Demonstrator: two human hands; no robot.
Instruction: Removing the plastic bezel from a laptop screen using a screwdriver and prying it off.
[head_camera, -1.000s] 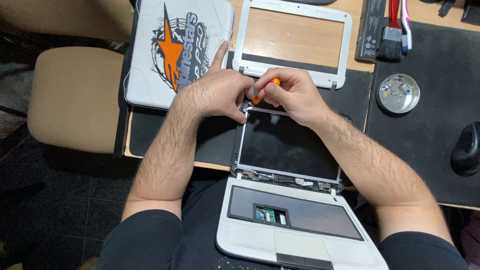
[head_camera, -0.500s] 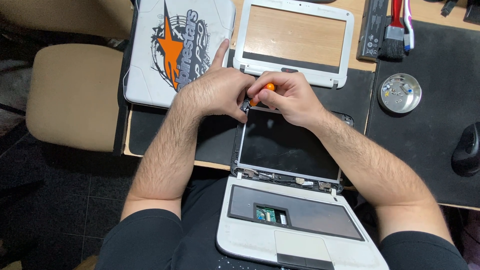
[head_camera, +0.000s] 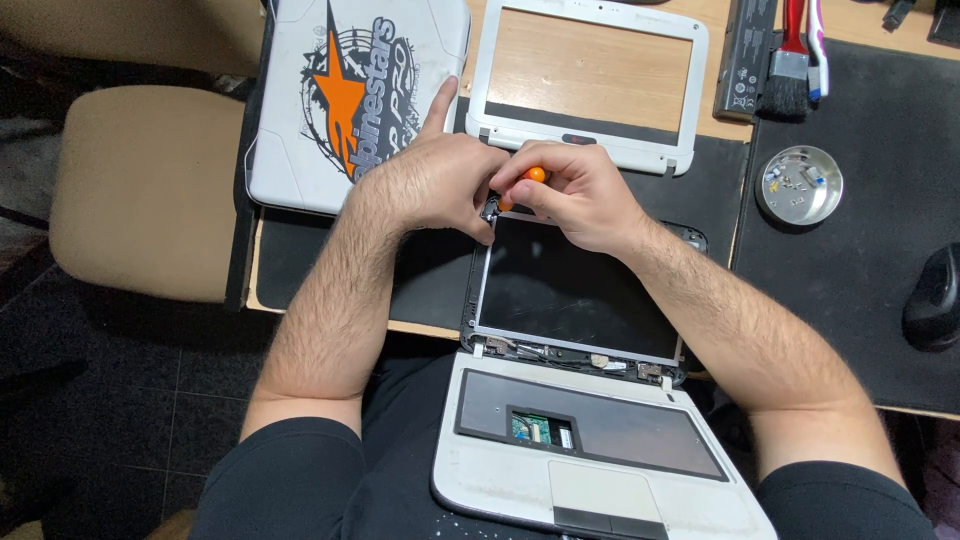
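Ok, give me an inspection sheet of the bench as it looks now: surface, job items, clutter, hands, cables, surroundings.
Surface: wooden desk with black mats on it.
Job's things: small white laptop, keyboard removed, bare screen lying back flat; orange-handled screwdriver at the screen's top left corner.
Clutter: white screen frame; white lid with orange star sticker; round metal dish holding small parts; brush; black battery; black mouse.
Grippers: left hand steadies the corner, forefinger pointing out; right hand grips the screwdriver.
Cables: nothing seen.
Surroundings: beige chair, dark tiled floor.
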